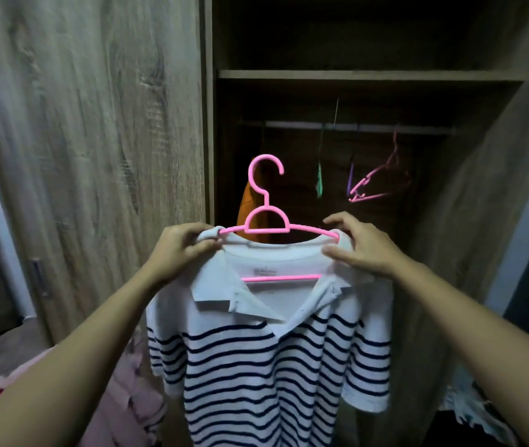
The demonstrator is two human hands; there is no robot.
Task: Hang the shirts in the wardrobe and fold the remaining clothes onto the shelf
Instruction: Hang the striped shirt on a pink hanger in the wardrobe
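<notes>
While it is held up in front of the wardrobe [469,195], the striped polo shirt [266,366] sits on the pink hanger [266,199] at the centre of view, below and in front of the rail [353,126].

1. striped polo shirt: white with dark horizontal stripes, collar open, body hanging toward 6 o'clock. The pink hanger's lower bar shows through the neck opening and its hook points to 12 o'clock.
2. left hand [181,250]: at 9 o'clock of the hanger, fingers and thumb pinching bunched shoulder fabric over the hanger's end.
3. right hand [358,245]: at 3 o'clock of the hanger, fingers curled over the other shoulder, thumb beneath, gripping the cloth there.
4. wardrobe door [89,140]: wood-grain panel, closed, filling 9 to 11 o'clock, with a dark handle [39,275] at 8 o'clock.
5. shelf [369,75]: wood board across the open bay at 12 o'clock, with dim space above.
6. rail: pale bar under the shelf, at 1 o'clock.
7. orange garment [247,208]: hanging inside, just behind the pink hanger, partly hidden.
8. on the rail at 1 to 2 o'clock, blurred: 1 green hanger [319,182], 1 purple hanger [350,180], 1 spare pink hanger [382,182], tilted.
9. pink cloth [127,398]: heaped at 7 o'clock; the surface beneath is hidden.
10. pale cloth [469,408]: at 5 o'clock, low beside the wardrobe, dim.

The room is dimly lit.
</notes>
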